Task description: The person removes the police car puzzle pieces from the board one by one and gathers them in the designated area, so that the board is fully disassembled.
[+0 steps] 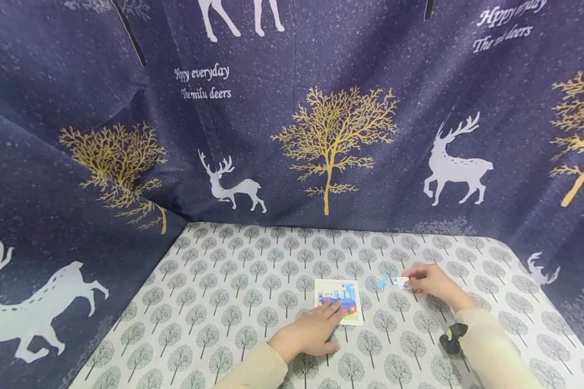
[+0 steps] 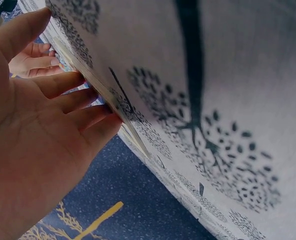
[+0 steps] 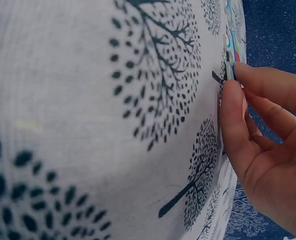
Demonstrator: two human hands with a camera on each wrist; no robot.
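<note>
A small square picture puzzle (image 1: 352, 319) with a pale border lies on the cloth, showing a blue vehicle with red wheels. My left hand (image 1: 311, 330) rests its fingertips on the puzzle's lower left part, fingers nearly straight; in the left wrist view the fingers reach over the edge of the thin puzzle (image 2: 104, 90). To the right of the puzzle, my right hand (image 1: 430, 283) pinches a small puzzle piece (image 1: 400, 282) between thumb and forefinger. The right wrist view shows this puzzle piece (image 3: 230, 71) edge-on. Just left of it lies a blue-and-white puzzle piece (image 1: 382, 283).
A whitish cloth (image 1: 214, 324) printed with grey trees covers the table. Behind and to the left hangs a dark blue curtain (image 1: 282, 162) with white deer and golden trees. A black strap-like device (image 1: 452, 337) sits on the right sleeve.
</note>
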